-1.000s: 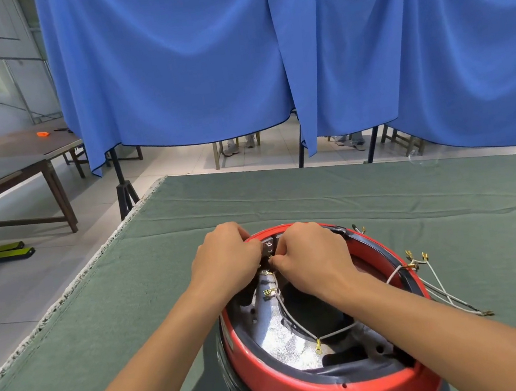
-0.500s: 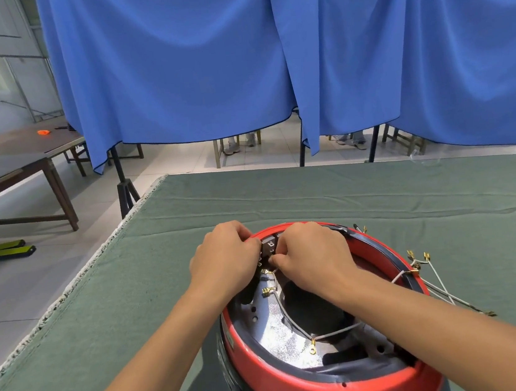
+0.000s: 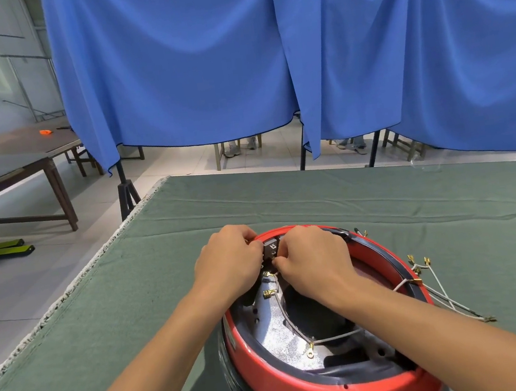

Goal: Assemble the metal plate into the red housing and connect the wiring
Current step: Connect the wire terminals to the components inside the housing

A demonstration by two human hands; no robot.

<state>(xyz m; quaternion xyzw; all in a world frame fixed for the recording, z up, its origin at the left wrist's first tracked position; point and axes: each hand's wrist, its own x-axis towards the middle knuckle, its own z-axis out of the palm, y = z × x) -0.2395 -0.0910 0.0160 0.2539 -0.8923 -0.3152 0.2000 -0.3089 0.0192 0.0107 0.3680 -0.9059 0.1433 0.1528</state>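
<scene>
Curling round a dark connector block (image 3: pixel 271 248), both hands' fingers (image 3: pixel 284 250) pinch it.

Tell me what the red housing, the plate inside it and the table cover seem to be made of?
Red housing: probably moulded plastic, smooth with a soft sheen.
Plate: metal, silvery with a speckled, grainy glint.
Table cover: green fabric, maybe felt; it is matte, creased, and frayed pale at the left edge.
</scene>
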